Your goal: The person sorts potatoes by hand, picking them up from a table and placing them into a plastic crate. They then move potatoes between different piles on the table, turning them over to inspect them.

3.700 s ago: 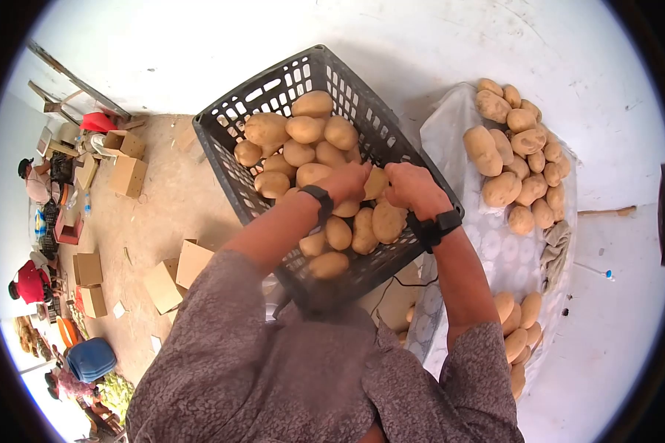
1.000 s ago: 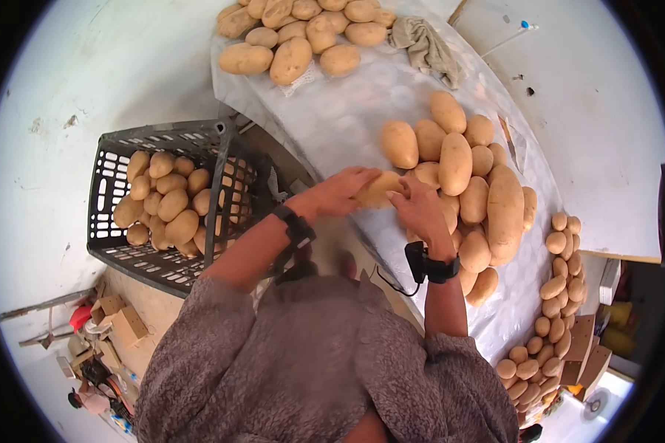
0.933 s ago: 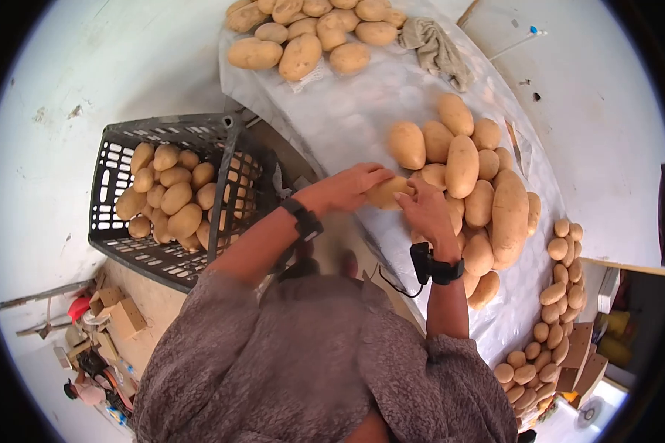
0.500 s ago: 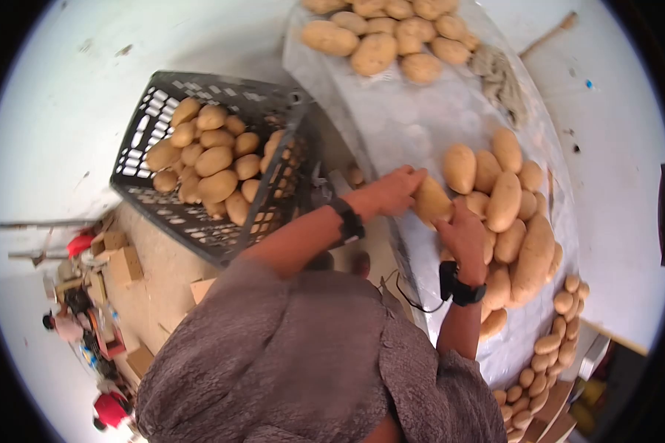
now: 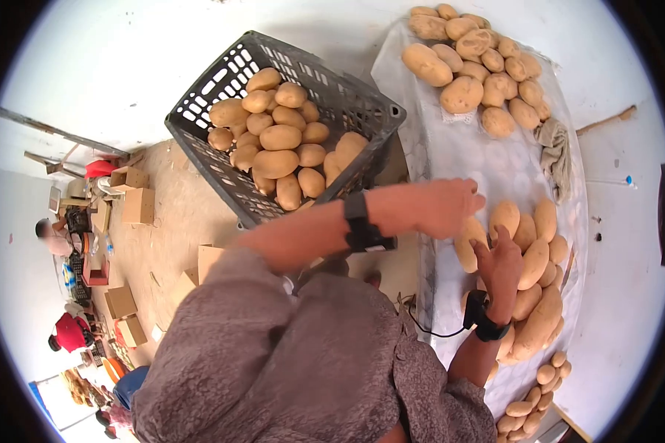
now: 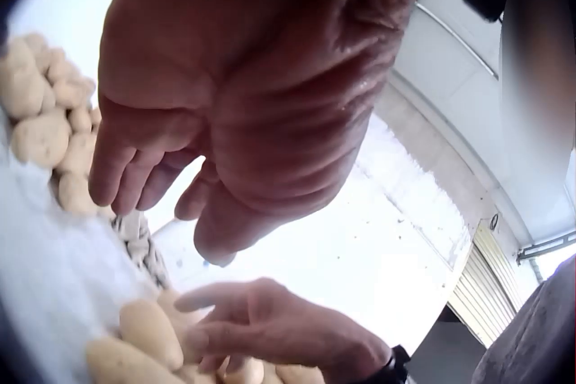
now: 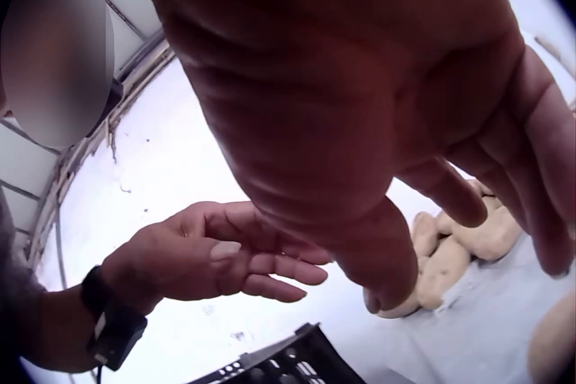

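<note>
My left hand (image 5: 447, 207) reaches over the table with loosely bent fingers and holds nothing. In the left wrist view its palm faces down, well apart from any potato. My right hand (image 5: 499, 269) has its fingers spread over the near potato pile (image 5: 536, 306); its palm is empty in the right wrist view. A single long potato (image 5: 468, 245) lies at the pile's left edge, between the two hands. The black plastic crate (image 5: 233, 196), part filled with potatoes (image 5: 277, 138), stands left of the table.
Another heap of potatoes (image 5: 488, 70) lies at the far end of the plastic-covered table (image 5: 465, 166), beside a crumpled cloth (image 5: 554, 159). Smaller potatoes (image 5: 532, 406) are at the near right. Cardboard boxes (image 5: 138, 205) and people are on the left floor. A cable hangs from the right wrist band.
The crate was worked over first; then both hands held a potato over the table. Now they have let go and moved apart, the potato lying by the pile. The view has swung left.
</note>
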### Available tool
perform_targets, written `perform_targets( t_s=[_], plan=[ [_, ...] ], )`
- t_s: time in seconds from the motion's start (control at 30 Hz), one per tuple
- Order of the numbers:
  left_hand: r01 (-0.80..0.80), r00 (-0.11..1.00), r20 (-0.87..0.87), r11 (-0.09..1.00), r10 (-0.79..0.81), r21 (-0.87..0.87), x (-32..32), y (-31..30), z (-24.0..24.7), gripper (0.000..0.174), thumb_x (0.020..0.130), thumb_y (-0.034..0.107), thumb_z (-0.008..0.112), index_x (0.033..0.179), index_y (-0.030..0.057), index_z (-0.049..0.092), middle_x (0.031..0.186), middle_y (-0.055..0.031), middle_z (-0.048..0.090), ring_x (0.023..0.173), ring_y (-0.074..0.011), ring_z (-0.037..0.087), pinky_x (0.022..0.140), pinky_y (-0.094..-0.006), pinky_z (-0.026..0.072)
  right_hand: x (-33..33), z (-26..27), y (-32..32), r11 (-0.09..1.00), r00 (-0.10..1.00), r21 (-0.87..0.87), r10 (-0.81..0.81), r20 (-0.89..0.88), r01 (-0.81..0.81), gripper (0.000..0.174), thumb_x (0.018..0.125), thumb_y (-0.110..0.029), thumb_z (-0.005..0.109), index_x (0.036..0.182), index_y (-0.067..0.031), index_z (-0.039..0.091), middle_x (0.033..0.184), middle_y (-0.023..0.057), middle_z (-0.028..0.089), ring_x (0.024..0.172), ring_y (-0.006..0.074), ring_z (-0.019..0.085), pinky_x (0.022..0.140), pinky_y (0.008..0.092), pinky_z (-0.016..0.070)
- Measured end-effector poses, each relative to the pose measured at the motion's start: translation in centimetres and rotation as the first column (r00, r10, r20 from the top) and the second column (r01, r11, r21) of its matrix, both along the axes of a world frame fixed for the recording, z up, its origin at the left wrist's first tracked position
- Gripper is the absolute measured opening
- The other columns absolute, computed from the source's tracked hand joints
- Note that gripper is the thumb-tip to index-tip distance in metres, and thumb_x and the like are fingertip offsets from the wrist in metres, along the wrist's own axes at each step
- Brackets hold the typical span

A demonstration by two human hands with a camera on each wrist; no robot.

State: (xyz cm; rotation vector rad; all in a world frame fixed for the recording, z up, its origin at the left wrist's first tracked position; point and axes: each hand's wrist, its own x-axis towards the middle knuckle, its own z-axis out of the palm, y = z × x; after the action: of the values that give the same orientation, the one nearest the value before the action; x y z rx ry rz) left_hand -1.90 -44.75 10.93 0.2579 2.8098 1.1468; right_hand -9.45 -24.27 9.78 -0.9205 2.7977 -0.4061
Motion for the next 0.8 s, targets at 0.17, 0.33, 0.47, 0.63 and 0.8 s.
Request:
perform_targets(
  t_s=[0.17,0.33,0.47,0.63,0.8],
  plan=[
    [-0.167,0.951,-0.277,0.983,0.14,-0.075,4.6,-8.9,5.2,0.043,0.081,0.015,0.063,0.119,-0.0032,0.056,0.113,-0.0214,0.058,0.098,-0.0378,0.06,0.086,-0.04,0.0493,0.8,2.0,-5.2,0.966,0.992,-0.242,0.111,0.058,-0.094,0.051,0.079,-0.029,0.073,0.119,-0.0003,0.059,0.092,0.0229,0.068,0.073,0.0341,0.067,0.068,0.0421,0.051],
    [-0.407,0.913,0.003,0.913,0.407,0.034,7.9,-16.7,4.1,0.044,0.082,0.021,0.067,0.118,-0.0018,0.058,0.106,-0.0196,0.063,0.097,-0.0329,0.061,0.085,-0.0369,0.049,1.4,2.0,-9.9,0.899,0.955,-0.345,0.296,0.027,-0.269,0.05,0.08,-0.031,0.074,0.117,-0.002,0.06,0.089,0.0195,0.068,0.065,0.0297,0.066,0.061,0.0391,0.0506],
    [-0.444,0.891,0.129,0.895,0.435,0.051,7.7,-20.4,-3.9,0.045,0.082,0.022,0.066,0.119,-0.0015,0.058,0.105,-0.0195,0.065,0.1,-0.0318,0.061,0.085,-0.037,0.0487,2.4,1.8,-12.7,0.863,0.924,-0.383,0.378,0.056,-0.33,0.051,0.079,-0.031,0.075,0.117,-0.0011,0.06,0.085,0.0199,0.067,0.065,0.0315,0.065,0.062,0.0397,0.0508],
    [-0.4,0.82,0.337,0.884,0.463,-0.242,5.5,-20.6,-9.7,0.056,0.08,0.03,0.067,0.123,-0.0051,0.056,0.116,-0.0219,0.062,0.106,-0.0318,0.061,0.087,-0.0394,0.0487,4.3,2.1,-16.5,0.809,0.852,-0.301,0.523,-0.022,-0.504,0.044,0.08,-0.029,0.072,0.109,0.0,0.056,0.083,0.0193,0.064,0.075,0.0371,0.064,0.064,0.0444,0.0494],
    [-0.671,0.577,0.622,0.741,0.53,-0.009,5.3,-19.2,-11.5,0.069,0.083,0.036,0.066,0.134,-0.006,0.047,0.129,-0.0212,0.054,0.106,-0.0332,0.06,0.08,-0.0389,0.0527,5.6,0.2,-18.2,0.785,0.822,-0.305,0.569,0.011,-0.539,0.038,0.083,-0.027,0.069,0.107,-0.0013,0.054,0.083,0.0187,0.064,0.079,0.0383,0.063,0.065,0.0462,0.0487]
  ],
)
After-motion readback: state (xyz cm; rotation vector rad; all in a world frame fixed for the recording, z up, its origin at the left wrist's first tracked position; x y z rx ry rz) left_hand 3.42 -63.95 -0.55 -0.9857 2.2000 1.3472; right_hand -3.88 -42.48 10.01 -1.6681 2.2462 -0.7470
